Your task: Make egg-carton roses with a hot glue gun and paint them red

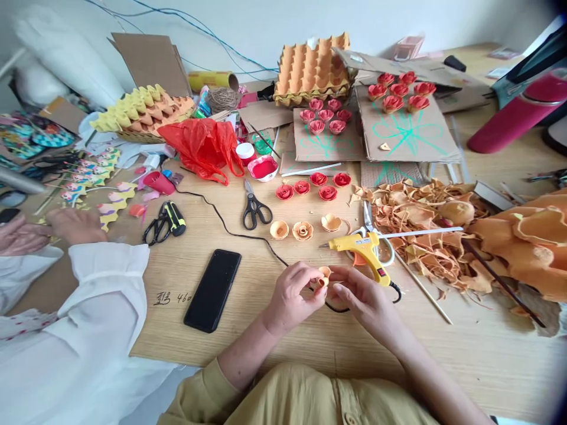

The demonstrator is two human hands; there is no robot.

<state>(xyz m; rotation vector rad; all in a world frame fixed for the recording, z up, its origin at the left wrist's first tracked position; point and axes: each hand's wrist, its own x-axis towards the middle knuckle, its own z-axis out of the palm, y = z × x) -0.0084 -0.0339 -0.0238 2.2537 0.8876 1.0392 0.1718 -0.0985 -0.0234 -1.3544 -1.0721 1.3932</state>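
My left hand (pixel 295 295) pinches a small curled egg-carton flower piece (pixel 325 276), plain orange, above the table. My right hand (pixel 365 301) is closed at the piece's right side, its fingertips against it. Just beyond lie two unpainted egg-carton cups (pixel 279 230) (pixel 331 222) and, between them, an unpainted carton rose (pixel 303 231) with layered petals. A yellow hot glue gun (pixel 361 245) with a white glue stick rests beyond my right hand, over scissors with pale handles (pixel 390 252). Behind the cups sit several red-painted carton roses (pixel 328 193).
Carton scraps (pixel 420 218) are heaped at the right, near a wooden stick (pixel 427 292). A black phone (pixel 212 290), black scissors (pixel 256 206) and a red paint dish (pixel 263 169) lie leftward. Cardboard sheets (pixel 328 147) bear red roses. A co-worker's hands (pixel 73 226) are at far left.
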